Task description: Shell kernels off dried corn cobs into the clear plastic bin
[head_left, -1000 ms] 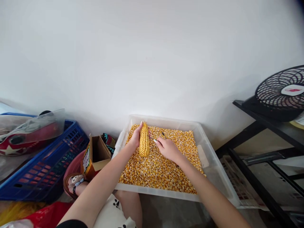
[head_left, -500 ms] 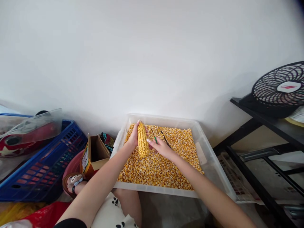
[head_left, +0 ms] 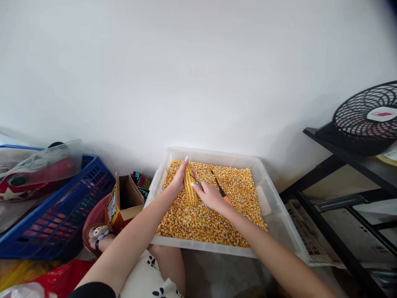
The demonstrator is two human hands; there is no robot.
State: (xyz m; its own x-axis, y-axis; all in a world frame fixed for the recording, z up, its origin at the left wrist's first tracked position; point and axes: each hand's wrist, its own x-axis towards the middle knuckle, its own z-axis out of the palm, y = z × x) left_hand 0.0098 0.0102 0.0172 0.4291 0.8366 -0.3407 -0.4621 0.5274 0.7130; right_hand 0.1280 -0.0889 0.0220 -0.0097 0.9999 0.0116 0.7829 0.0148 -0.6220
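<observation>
Left hand (head_left: 179, 178) is gripping a corn cob (head_left: 189, 188), holding it over loose kernels (head_left: 192, 225) in a plastic tub (head_left: 204, 247). Right hand (head_left: 210, 196) is gripping a green-handled tool (head_left: 200, 184), pointing it cobward; can't tell if touching. Orange-handled tool (head_left: 221, 188) is lying on kernels.

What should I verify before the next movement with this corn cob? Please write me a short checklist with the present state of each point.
1. Corn cob held: ok, the left hand grips its side.
2. Green-handled tool held: ok, in the right hand.
3. Tool tip touching the cob: cannot tell, too small to see.
4. Left hand clear of the tip: cannot tell, the cob hides part of the hand.
5. Cob over the plastic box: ok, above the loose kernels.
6. Right forearm clear of the orange-handled tool: cannot tell, they overlap in this view.
</observation>
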